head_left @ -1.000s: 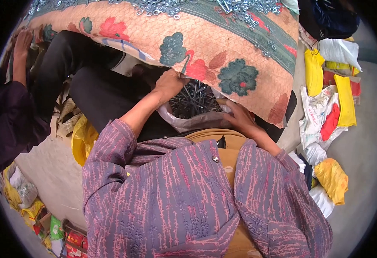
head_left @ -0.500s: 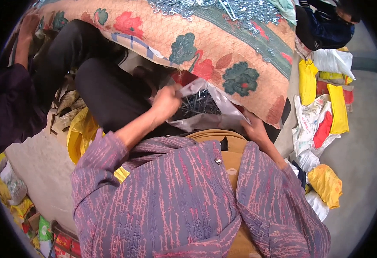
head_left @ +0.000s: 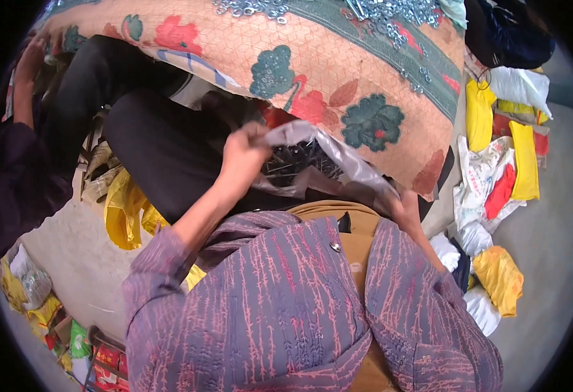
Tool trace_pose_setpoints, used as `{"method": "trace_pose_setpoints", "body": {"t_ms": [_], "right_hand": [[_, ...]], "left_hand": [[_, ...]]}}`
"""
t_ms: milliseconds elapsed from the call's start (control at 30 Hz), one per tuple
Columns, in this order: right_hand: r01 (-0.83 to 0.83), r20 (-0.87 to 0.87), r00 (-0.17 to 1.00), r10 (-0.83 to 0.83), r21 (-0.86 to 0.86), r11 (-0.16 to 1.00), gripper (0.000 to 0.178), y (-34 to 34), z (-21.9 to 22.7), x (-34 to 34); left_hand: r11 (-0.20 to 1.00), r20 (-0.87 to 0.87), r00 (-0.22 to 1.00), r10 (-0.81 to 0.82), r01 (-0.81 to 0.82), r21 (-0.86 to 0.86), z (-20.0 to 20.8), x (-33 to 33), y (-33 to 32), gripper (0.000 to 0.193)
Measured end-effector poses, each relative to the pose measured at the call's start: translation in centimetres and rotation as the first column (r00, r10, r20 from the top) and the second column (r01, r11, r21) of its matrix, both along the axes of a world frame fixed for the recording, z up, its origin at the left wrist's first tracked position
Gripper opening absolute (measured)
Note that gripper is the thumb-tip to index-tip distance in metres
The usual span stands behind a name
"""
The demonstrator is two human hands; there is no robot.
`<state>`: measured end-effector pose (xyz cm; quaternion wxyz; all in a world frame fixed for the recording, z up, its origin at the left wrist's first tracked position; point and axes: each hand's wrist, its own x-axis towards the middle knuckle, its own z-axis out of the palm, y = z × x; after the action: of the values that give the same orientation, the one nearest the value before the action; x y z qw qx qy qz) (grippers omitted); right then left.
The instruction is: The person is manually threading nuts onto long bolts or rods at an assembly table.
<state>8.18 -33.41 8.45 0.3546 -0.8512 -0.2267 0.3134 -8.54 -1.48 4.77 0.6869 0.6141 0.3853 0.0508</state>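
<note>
A greyish-white plastic bag (head_left: 345, 160) sits in my lap, its mouth spread wide. Inside lie many dark, thin metal pieces that look like screws or bolts (head_left: 296, 163). My left hand (head_left: 244, 153) is closed round the bag's left rim, slightly blurred. On the opposite side, my right hand (head_left: 404, 208) grips the right rim. Just beyond the bag hangs the edge of a flowered cloth (head_left: 326, 78) covering a raised work surface. Small shiny metal washers or rings (head_left: 250, 8) and longer metal pieces (head_left: 391, 13) lie on that cloth.
At the left, another person's hand (head_left: 30, 59) rests by the cloth's edge. Yellow bags (head_left: 123, 209) lie on the floor beside my leg. To the right are yellow packages (head_left: 525, 160), white bags (head_left: 476, 176) and a red piece (head_left: 501, 191). A dark-clothed figure (head_left: 508, 32) is at upper right.
Both hands still hold the bag's rim. The left hand has shifted slightly left, and the bag's far rim has moved a little. The whole view has shifted slightly.
</note>
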Motion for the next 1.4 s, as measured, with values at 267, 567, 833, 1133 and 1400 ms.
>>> {"method": "trace_pose_setpoints", "body": {"t_ms": [267, 567, 833, 1133, 1400], "right_hand": [[0.077, -0.155, 0.985, -0.07, 0.039, 0.996, 0.015, 0.6, 0.5, -0.6], [-0.522, 0.351, 0.615, 0.706, -0.489, 0.699, 0.043, 6.4, 4.0, 0.1], [-0.761, 0.347, 0.478, 0.807, -0.295, 0.578, 0.061, 20.5, 3.8, -2.3], [-0.789, 0.303, 0.537, 0.787, -0.149, 0.596, 0.028, 27.1, -5.5, -3.5], [-0.736, 0.345, 0.582, 0.736, -0.163, 0.658, 0.028, 25.9, -5.1, -3.7]], "left_hand": [[0.969, 0.022, 0.998, -0.058, 0.051, 0.241, 1.1, -0.9, -2.0, 0.032], [0.674, -0.339, 0.936, -0.098, 0.313, 0.669, 1.9, -2.3, -1.3, 0.052], [0.882, -0.403, 0.886, -0.229, 0.364, 0.3, 0.7, -2.2, -0.9, 0.045], [1.0, -0.159, 0.987, 0.002, 0.002, 0.025, -0.6, -1.8, -0.9, 0.047], [0.921, -0.055, 0.952, 0.302, -0.306, -0.241, -1.8, -1.7, -1.7, 0.031]]}}
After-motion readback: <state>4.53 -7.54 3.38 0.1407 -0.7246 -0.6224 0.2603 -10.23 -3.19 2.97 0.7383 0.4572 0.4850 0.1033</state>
